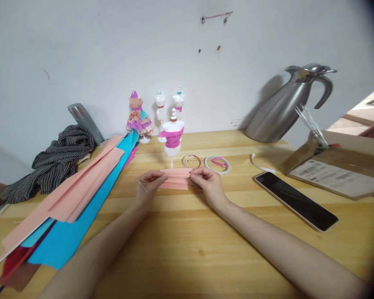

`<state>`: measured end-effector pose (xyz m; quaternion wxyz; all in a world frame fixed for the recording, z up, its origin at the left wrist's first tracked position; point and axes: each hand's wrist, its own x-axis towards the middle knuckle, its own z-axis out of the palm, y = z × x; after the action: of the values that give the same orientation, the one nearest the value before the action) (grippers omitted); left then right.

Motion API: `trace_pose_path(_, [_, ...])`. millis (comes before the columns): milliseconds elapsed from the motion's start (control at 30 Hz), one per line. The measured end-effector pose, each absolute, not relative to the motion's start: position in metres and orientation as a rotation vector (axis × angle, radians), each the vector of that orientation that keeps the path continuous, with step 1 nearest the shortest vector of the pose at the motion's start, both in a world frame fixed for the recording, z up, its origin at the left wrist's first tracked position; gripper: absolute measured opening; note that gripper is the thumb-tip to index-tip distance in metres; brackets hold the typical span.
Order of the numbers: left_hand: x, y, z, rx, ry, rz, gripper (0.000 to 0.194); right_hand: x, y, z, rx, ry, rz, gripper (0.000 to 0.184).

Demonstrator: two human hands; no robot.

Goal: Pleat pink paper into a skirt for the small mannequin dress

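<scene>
Peach strip (177,172): one, held level between both hands over the bench (202,253).
Left hand (148,185): grip pinched on the strip's left end.
Right hand (208,183): grip pinched on the strip's right end.
Nearest mannequin (172,150): white, magenta-wrapped, upright just beyond the strip.
Phone (294,200): one, flat, at right.

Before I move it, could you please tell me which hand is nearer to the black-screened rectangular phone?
Right: the right hand is left of the phone; the left hand is farther left.
</scene>
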<state>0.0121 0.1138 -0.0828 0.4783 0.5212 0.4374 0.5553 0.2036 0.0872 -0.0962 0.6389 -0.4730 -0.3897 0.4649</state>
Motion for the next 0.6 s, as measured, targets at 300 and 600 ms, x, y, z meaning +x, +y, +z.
trace_pose_path(300, [0.0132,0.1120,-0.0830,1.283,1.015,1.381,0.013,0.2027,0.0862,-0.0975,-1.092,-0.911,1.009,0.023])
trace_pose_path(600, [0.0137,0.1123,-0.0793,1.234,0.992,1.360,0.018,0.2026,0.0840,-0.0967,-1.111,-0.974,0.951,0.019])
